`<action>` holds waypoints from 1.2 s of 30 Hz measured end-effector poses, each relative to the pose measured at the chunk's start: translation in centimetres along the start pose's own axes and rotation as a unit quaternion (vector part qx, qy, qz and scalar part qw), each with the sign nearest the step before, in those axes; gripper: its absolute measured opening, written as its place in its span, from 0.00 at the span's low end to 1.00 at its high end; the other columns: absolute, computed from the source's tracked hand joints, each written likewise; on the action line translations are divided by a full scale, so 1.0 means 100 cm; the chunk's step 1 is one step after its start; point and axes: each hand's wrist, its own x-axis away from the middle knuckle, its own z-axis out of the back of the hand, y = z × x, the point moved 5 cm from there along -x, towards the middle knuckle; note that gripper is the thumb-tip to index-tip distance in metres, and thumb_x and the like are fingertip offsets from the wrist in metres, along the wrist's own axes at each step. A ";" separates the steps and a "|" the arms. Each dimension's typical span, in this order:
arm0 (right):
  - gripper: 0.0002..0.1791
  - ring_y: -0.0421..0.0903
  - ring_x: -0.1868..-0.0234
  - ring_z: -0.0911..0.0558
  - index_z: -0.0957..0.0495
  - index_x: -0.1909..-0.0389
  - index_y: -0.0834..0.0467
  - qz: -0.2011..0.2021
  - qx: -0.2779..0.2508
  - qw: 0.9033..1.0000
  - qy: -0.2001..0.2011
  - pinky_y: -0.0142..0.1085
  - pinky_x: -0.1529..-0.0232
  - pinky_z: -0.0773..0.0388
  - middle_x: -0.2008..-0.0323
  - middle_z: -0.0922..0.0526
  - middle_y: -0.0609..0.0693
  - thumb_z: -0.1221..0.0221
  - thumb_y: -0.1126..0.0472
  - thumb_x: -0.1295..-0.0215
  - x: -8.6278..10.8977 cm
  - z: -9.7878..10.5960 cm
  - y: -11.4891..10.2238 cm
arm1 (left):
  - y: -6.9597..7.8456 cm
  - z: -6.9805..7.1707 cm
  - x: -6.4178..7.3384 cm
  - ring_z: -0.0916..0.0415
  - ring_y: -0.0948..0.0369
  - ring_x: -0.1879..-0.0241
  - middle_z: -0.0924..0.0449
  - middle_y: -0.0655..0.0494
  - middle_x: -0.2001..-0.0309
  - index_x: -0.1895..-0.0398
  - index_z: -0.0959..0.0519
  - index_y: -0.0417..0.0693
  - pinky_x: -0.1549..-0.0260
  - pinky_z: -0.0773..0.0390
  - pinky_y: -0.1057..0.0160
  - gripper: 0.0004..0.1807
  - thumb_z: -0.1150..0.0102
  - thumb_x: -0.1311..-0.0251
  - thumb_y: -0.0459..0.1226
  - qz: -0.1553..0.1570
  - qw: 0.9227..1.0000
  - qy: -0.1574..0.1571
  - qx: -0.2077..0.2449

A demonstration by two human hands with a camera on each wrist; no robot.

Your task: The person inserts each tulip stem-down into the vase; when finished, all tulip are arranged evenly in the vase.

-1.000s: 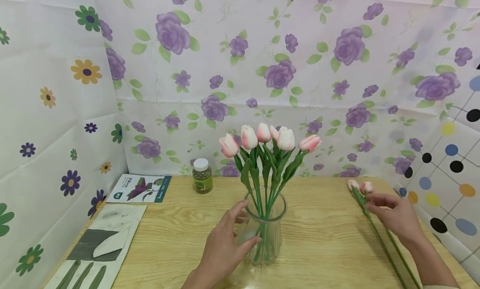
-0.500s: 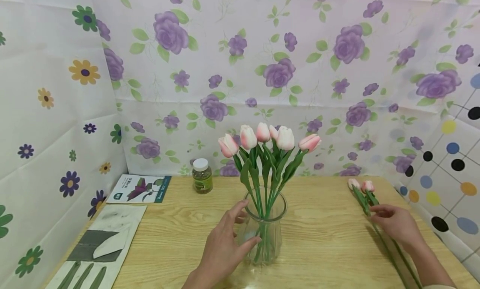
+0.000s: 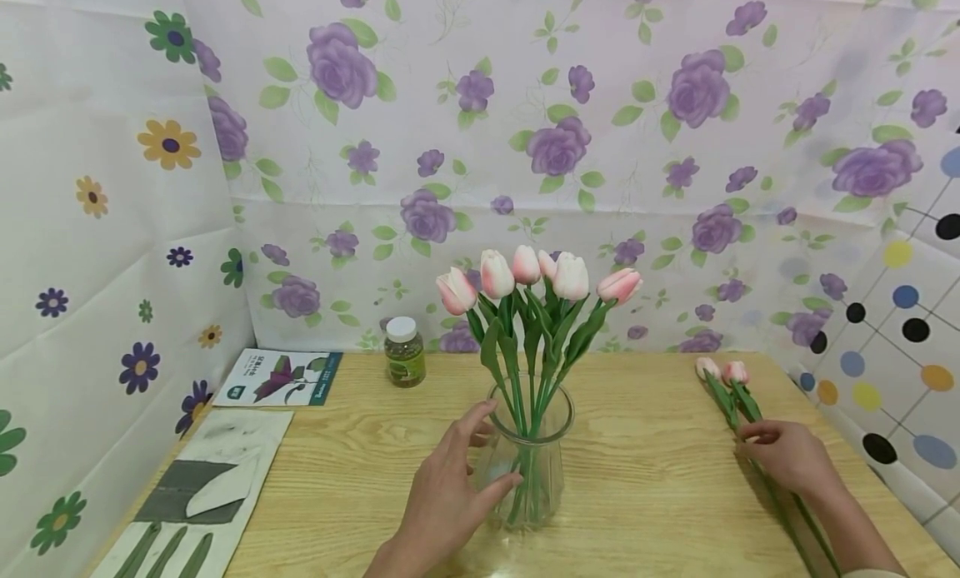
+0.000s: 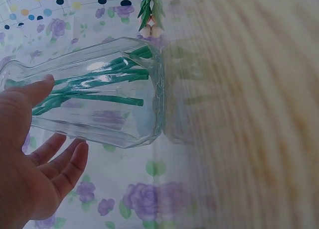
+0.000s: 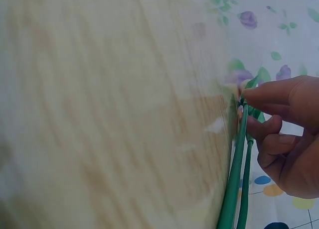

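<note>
A clear glass vase (image 3: 553,470) stands upright on the table, with several pink-and-white tulips (image 3: 572,278) in it. Around its left side curves my left hand (image 3: 448,488), thumb in front and fingers bent behind; in the left wrist view the thumb (image 4: 37,91) overlaps the glass and green stems (image 4: 109,77) show inside. Two more tulips (image 3: 737,373) lie side by side on the table at the right. My right hand (image 3: 793,457) pinches one by its stem, just below the leaves; the right wrist view shows index finger and thumb at the green stem (image 5: 237,164).
A jar (image 3: 406,361) with a white lid stands at the back, left of the vase. Farther left lie a booklet (image 3: 273,378) and a grey-and-white printed sheet (image 3: 202,478). Patterned cloth (image 3: 480,161) walls in the wooden table (image 3: 637,495).
My right hand has slid down from near the tulip heads to lower on the stem, toward me. The left hand and vase have stayed put.
</note>
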 end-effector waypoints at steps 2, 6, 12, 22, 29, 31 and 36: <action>0.20 0.58 0.59 0.13 0.14 0.48 0.66 0.011 0.009 1.000 0.001 0.43 0.67 0.17 0.54 0.13 0.69 0.32 0.54 0.32 -0.001 -0.001 0.000 | 0.000 0.000 0.000 0.14 0.56 0.53 0.16 0.54 0.50 0.21 0.40 0.67 0.69 0.19 0.69 0.54 0.16 0.49 0.40 -0.001 1.000 0.001 -0.001; 0.16 0.58 0.59 0.13 0.12 0.52 0.64 0.028 0.028 0.999 -0.005 0.45 0.67 0.17 0.56 0.12 0.67 0.33 0.57 0.32 -0.004 -0.003 -0.002 | 0.000 0.000 0.000 0.14 0.55 0.54 0.16 0.53 0.50 0.21 0.40 0.66 0.69 0.19 0.70 0.54 0.16 0.49 0.40 -0.006 1.000 0.004 -0.001; 0.09 0.56 0.61 0.13 0.11 0.56 0.62 0.048 0.049 0.998 -0.012 0.45 0.67 0.17 0.59 0.11 0.64 0.34 0.63 0.33 -0.006 -0.006 -0.007 | 0.000 0.001 0.000 0.14 0.53 0.54 0.16 0.54 0.50 0.21 0.39 0.65 0.69 0.19 0.69 0.54 0.16 0.49 0.40 -0.012 1.000 0.009 0.001; 0.07 0.54 0.57 0.14 0.11 0.57 0.59 0.068 0.040 0.996 -0.044 0.40 0.65 0.19 0.56 0.11 0.61 0.35 0.63 0.31 -0.003 -0.012 -0.022 | -0.001 0.000 0.000 0.14 0.54 0.54 0.16 0.54 0.50 0.21 0.39 0.67 0.69 0.19 0.69 0.54 0.16 0.48 0.40 -0.003 1.000 0.004 0.001; 0.10 0.52 0.55 0.13 0.11 0.54 0.61 0.084 0.027 0.995 -0.041 0.36 0.65 0.18 0.54 0.10 0.61 0.35 0.61 0.29 0.001 -0.012 -0.036 | -0.001 0.000 0.000 0.14 0.54 0.53 0.16 0.54 0.49 0.21 0.40 0.67 0.69 0.19 0.69 0.54 0.16 0.48 0.40 -0.002 1.000 0.002 0.002; 0.12 0.47 0.61 0.14 0.11 0.51 0.63 0.083 0.009 0.996 -0.043 0.35 0.69 0.20 0.56 0.10 0.60 0.35 0.60 0.28 0.003 -0.011 -0.040 | -0.001 0.000 0.000 0.14 0.54 0.54 0.16 0.53 0.49 0.21 0.40 0.67 0.69 0.19 0.69 0.54 0.16 0.48 0.40 -0.003 1.000 0.002 0.001; 0.19 0.39 0.82 0.28 0.16 0.43 0.69 0.054 -0.070 0.995 -0.055 0.34 0.81 0.28 0.72 0.16 0.50 0.36 0.60 0.26 0.007 -0.011 -0.044 | -0.001 0.000 0.000 0.14 0.54 0.54 0.16 0.53 0.50 0.21 0.39 0.66 0.69 0.19 0.70 0.54 0.16 0.48 0.40 -0.006 1.000 0.004 0.001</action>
